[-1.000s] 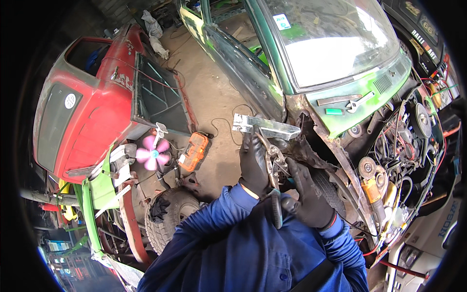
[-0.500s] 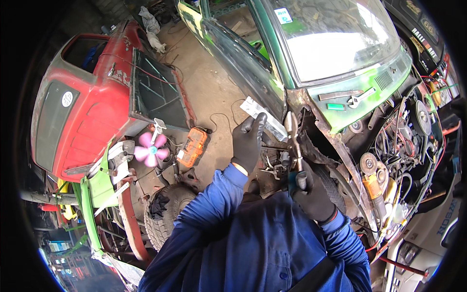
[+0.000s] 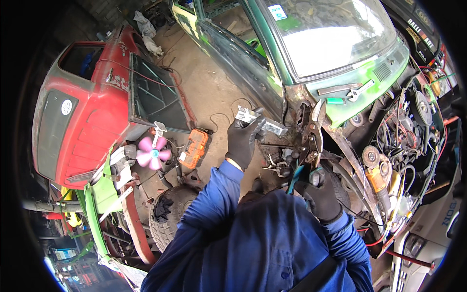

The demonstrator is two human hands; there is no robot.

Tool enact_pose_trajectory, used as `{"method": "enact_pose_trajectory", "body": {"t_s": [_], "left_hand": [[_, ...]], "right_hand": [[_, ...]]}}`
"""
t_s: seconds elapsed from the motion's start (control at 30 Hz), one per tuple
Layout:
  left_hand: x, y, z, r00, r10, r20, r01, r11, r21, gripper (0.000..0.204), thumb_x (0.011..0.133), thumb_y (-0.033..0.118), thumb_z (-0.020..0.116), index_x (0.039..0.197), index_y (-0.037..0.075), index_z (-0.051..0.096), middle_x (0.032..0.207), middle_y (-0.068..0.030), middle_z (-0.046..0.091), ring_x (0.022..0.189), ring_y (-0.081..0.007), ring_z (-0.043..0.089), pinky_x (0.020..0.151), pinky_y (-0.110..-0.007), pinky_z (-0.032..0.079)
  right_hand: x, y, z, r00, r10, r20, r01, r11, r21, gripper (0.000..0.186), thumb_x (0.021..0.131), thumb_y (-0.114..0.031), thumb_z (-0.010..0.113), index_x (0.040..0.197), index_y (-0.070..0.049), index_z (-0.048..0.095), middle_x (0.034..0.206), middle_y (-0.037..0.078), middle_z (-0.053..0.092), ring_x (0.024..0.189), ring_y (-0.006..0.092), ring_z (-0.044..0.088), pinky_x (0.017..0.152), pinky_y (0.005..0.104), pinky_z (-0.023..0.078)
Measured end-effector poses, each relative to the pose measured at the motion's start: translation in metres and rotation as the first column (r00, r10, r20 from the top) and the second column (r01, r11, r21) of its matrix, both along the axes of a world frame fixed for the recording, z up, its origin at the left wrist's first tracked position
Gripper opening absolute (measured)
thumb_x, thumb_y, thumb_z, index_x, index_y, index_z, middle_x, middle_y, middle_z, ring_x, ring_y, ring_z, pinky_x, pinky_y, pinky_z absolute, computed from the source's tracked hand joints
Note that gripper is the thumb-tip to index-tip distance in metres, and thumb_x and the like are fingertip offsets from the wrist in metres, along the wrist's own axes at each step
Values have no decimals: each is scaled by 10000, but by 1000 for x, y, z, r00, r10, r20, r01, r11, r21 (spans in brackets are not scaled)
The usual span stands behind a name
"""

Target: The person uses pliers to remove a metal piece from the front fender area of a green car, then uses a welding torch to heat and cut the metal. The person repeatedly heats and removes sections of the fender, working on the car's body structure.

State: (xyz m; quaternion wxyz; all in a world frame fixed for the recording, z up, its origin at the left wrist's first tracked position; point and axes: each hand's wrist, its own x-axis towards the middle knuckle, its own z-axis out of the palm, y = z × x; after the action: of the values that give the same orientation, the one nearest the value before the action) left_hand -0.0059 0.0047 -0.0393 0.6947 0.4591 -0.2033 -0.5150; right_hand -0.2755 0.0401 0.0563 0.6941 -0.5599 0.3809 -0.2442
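Note:
My left hand [image 3: 244, 143], in a black glove, is closed round a flat strip of bare sheet metal [image 3: 275, 128] that slants down to the right. In my gloved right hand [image 3: 323, 195] are tin snips [image 3: 310, 141] with teal handles, gripped near the lower end. Their blades point up and stand a little apart, with nothing between them. The snips are to the right of the strip and apart from it. Behind them is the rusty, torn front corner of a green car body [image 3: 304, 95].
An adjustable wrench [image 3: 361, 91] and a small green block [image 3: 335, 101] lie on the green cowl. An angle grinder [image 3: 377, 182] rests by the open engine bay. On the left stand a red car body [image 3: 92, 117], a pink fan [image 3: 153, 153], an orange case [image 3: 194, 148] and a tyre [image 3: 175, 207].
The snips have turned from edge-on to flat-on, and their blades and handles now show spread. My left hand and the metal strip have shifted slightly left.

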Motion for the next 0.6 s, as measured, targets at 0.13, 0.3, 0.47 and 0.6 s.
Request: {"method": "enact_pose_trajectory", "body": {"t_s": [0.13, 0.3, 0.47, 0.6], "left_hand": [[2, -11, 12, 997, 33, 68, -27, 995, -97, 273, 994, 86, 828, 1248, 8, 763, 1010, -50, 776, 774, -118, 705, 623, -294, 559], [-1, -30, 35, 976, 155, 151, -109, 956, -272, 272, 972, -8, 818, 1231, -1, 733, 1051, -64, 780, 845, -137, 736, 660, -312, 588], [-9, -38, 58, 964, 193, 181, -105, 907, -408, 288, 982, -55, 788, 1258, -28, 707, 1087, -109, 775, 822, -177, 757, 699, -332, 634], [-23, -44, 70, 967, 220, 131, -133, 868, -479, 314, 1001, -32, 784, 1298, -54, 683, 1070, -133, 770, 783, -197, 758, 703, -329, 647]], "right_hand": [[5, 6, -5, 898, 104, 428, -214, 952, 217, 754, 946, 56, 614, 1671, -28, 426, 1541, 170, 635, 1282, 268, 717, 1107, 437, 575], [23, 16, -5, 877, 189, 441, -349, 882, 318, 576, 989, 26, 661, 1546, -35, 528, 1288, 100, 731, 1123, 179, 714, 939, 329, 572], [38, 17, 13, 890, 280, 359, -392, 873, 291, 490, 1026, -27, 698, 1494, -62, 557, 1125, 32, 728, 916, 99, 644, 826, 282, 537], [45, 14, 24, 913, 323, 250, -376, 903, 208, 486, 1037, -56, 708, 1495, -51, 545, 1085, 28, 707, 902, 100, 650, 817, 295, 551]]}}
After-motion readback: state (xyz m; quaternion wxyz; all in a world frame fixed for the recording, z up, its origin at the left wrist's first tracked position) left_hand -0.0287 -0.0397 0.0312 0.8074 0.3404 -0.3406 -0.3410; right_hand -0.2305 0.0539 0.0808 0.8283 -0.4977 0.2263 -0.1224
